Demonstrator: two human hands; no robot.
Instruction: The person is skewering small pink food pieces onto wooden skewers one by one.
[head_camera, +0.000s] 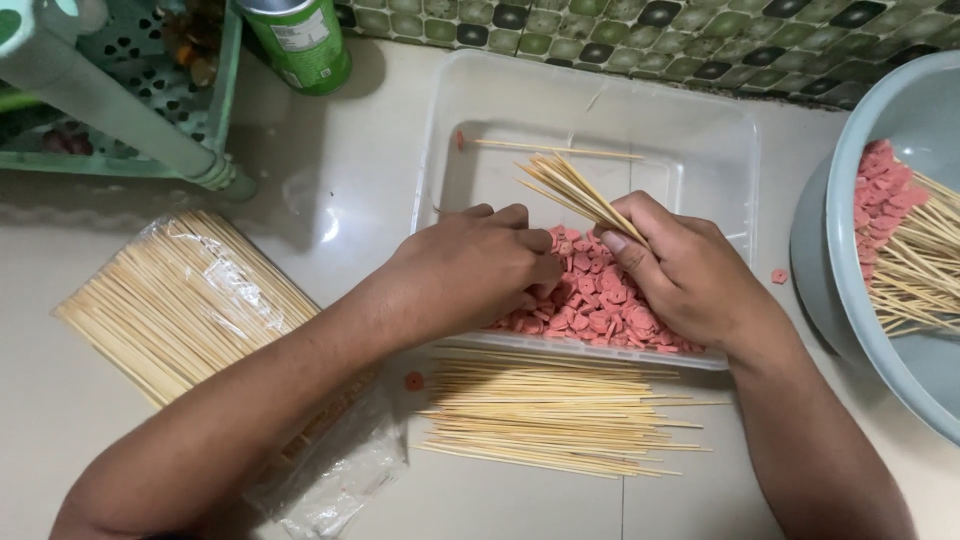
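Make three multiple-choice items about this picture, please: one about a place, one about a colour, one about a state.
1. Where does the loose pile of bamboo skewers lie?
A. inside the grey basin
B. on the floor, in front of the clear tray
C. on the green rack

2. What colour are the sausage slices?
A. pink-red
B. white
C. brown

3. What does the right hand hold?
A. nothing
B. a can
C. a bundle of skewers

Answers:
1 B, the pile lies just below the clear tray.
2 A, they look pink-red.
3 C, the skewer bundle sticks out of its grip.
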